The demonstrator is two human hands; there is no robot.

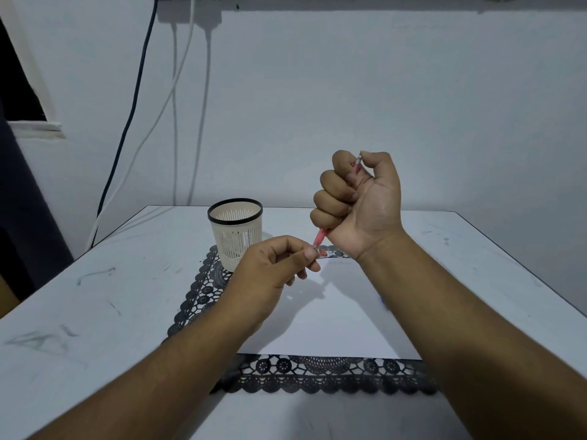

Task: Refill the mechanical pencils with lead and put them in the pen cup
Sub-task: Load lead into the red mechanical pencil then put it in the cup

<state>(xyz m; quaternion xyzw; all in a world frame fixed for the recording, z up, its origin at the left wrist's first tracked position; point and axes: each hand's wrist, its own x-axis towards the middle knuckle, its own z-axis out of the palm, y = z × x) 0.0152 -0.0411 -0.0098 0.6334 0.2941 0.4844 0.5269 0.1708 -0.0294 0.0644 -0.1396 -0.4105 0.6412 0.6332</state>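
Note:
My right hand is raised above the table in a fist around a pink mechanical pencil. The pencil stands nearly upright, its top end under my thumb and its tip pointing down. My left hand pinches the pencil's tip between thumb and forefinger. A small clear lead case lies on the paper just behind the tip. The beige mesh pen cup with a black rim stands to the left of both hands. Nothing shows above its rim.
A white sheet of paper lies on a black lace mat in the middle of the white table. A bit of blue peeks out beside my right forearm. Cables hang down the wall behind the table.

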